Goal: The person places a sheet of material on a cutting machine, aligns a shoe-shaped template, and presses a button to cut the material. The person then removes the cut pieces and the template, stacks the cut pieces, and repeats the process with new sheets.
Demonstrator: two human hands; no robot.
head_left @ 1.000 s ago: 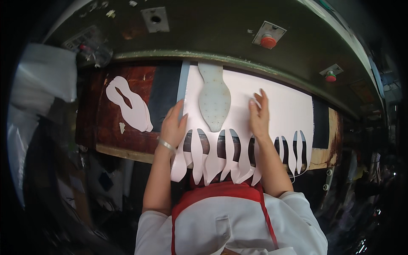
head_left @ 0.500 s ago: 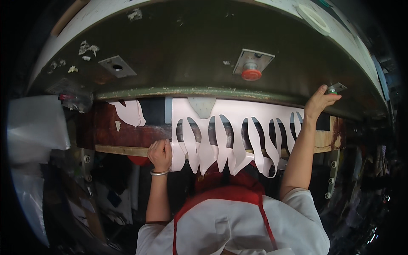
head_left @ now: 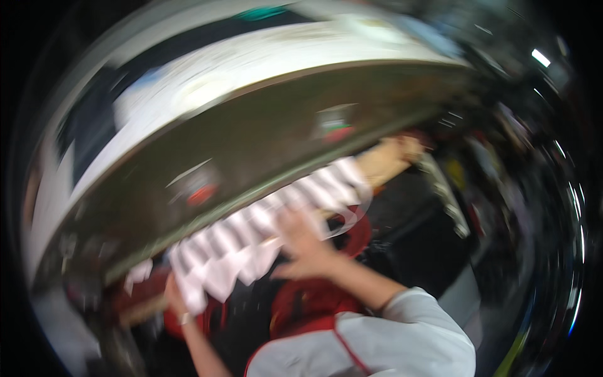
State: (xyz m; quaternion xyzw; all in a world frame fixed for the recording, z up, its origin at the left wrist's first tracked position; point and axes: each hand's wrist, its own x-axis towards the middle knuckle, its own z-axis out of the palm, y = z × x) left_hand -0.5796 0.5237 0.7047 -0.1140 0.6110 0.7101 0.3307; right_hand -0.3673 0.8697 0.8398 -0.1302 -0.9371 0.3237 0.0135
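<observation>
A pale pink sheet (head_left: 217,251) with a row of long curved cut-outs lies over a wooden board, its pointed strips hanging past the near edge. My right hand (head_left: 304,242) is over the middle of the sheet, thumb apart from the fingers; blur hides whether it touches. At the sheet's left end is my left hand (head_left: 174,298), beside or on its edge, with its fingers smeared by motion. A thin looped strip (head_left: 361,210) of the same pale material curls off the right end.
A dark green machine beam (head_left: 264,138) spans the area just beyond the sheet, bearing a red button (head_left: 201,193) and another red button (head_left: 338,133). Bare wooden board (head_left: 386,162) shows at the right. A small pale scrap (head_left: 139,273) lies at the left.
The view has swung and tilted. My right hand has left the button on the beam at the right and come down over the sheet. My left hand stays by the sheet's left end.
</observation>
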